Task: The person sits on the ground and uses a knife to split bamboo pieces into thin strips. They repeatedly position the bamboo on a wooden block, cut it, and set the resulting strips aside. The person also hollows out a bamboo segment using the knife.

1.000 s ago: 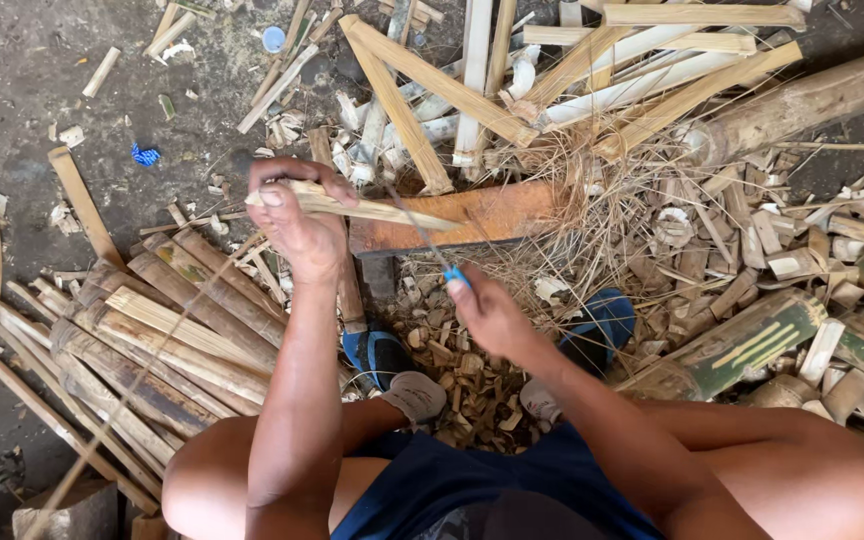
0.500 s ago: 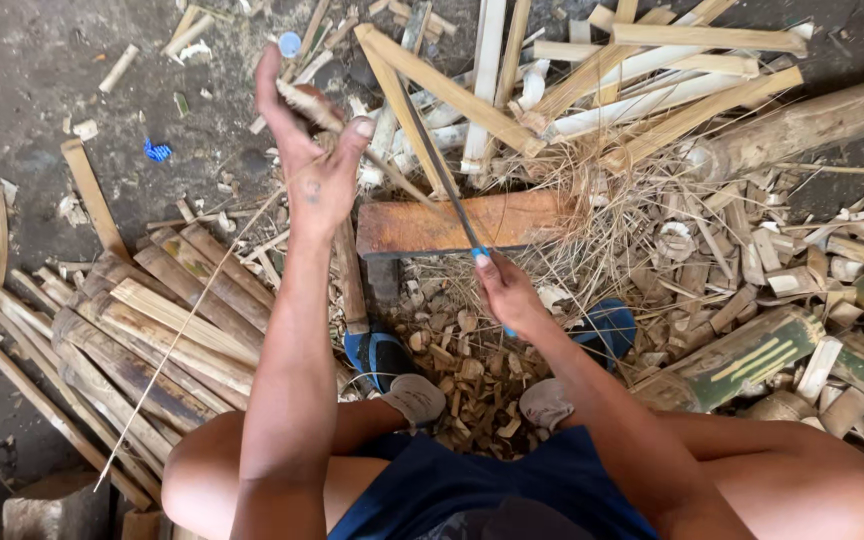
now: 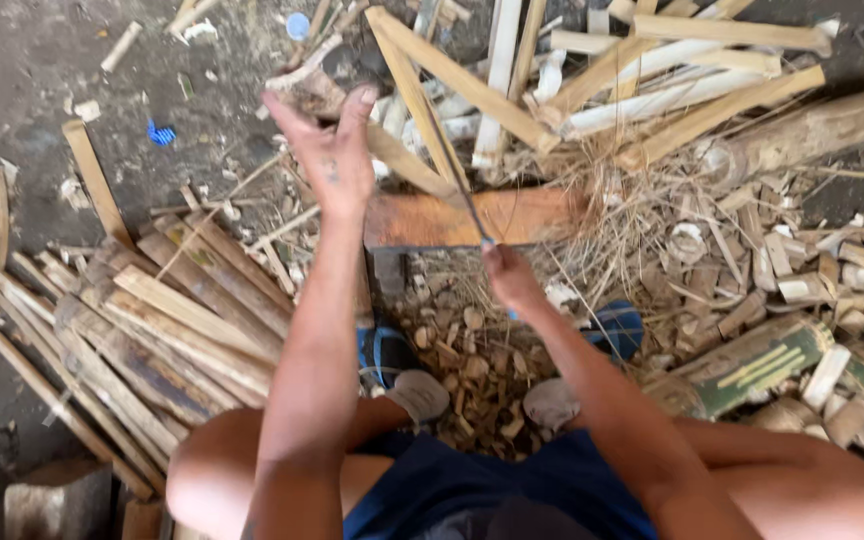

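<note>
Ground: bare grey dirt floor [image 3: 22,90] littered with chips, straw and offcuts; the person squats with both knees in view.
Left hand: the left hand [image 3: 327,150] is raised with fingers spread and loosely open, palm turned toward a thin pale bamboo sliver [image 3: 407,170] that runs under it toward the block; whether any finger pinches it I cannot tell.
Right hand: the right hand [image 3: 512,280] is closed in a fist around the handle of a long narrow dark-bladed knife [image 3: 447,165], blade slanting up and away to the left.
Work piece: the sliver lies just above the flat orange-brown wooden chopping block [image 3: 472,218], close beside the blade.
Surroundings: a stack of split brownish bamboo slats [image 3: 152,320] to the left, pale split bamboo sticks [image 3: 652,90] beyond the block, blue sandals [image 3: 387,350] by the feet.
Risk, cut: the open left fingers sit near the blade line; a slip could likely bring the edge onto them.
Risk, grip: a loosely held sliver may spring or twist away.
Risk, footing: bare legs lie near sharp splinters.
</note>
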